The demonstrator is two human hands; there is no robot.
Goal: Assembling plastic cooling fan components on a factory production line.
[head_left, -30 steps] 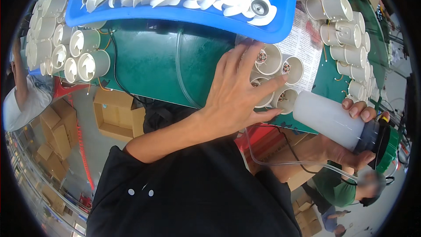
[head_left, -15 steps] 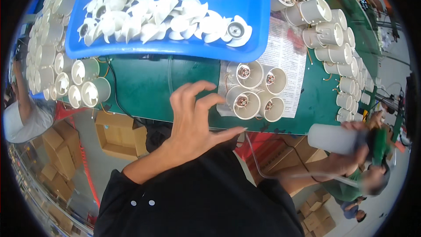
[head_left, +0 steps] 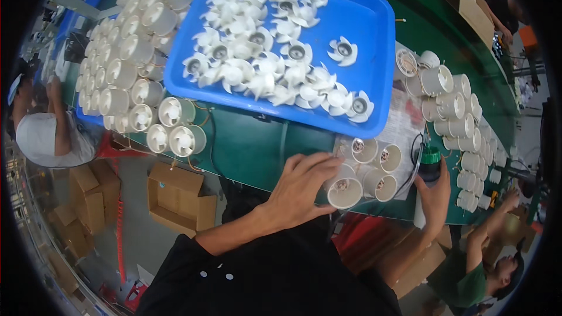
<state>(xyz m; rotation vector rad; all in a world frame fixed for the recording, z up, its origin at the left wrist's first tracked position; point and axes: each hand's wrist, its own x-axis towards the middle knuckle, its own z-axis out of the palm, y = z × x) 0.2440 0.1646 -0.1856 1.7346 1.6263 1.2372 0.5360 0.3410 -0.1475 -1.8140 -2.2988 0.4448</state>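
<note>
My left hand curls its fingers and thumb around the left side of a white cylindrical fan housing. This housing is the front left one of a small cluster, open ends facing me, with copper-coloured motor windings inside. To the right of the cluster, my right hand grips a bottle with a green cap, a black collar and a whitish body. The bottle's lower part is mostly hidden by my fingers. A thin tube runs beside it, its far end hard to make out.
Beyond my hands lies a blue tray of white fan impellers. More housings crowd the left, and another group lines the right on the green table. Newspaper lies under the cluster. Co-workers sit at both sides.
The bottle has come from the lower right, tilted sideways, to an upright position beside the housings. My left hand has closed in on the front left housing. The view has shifted.
</note>
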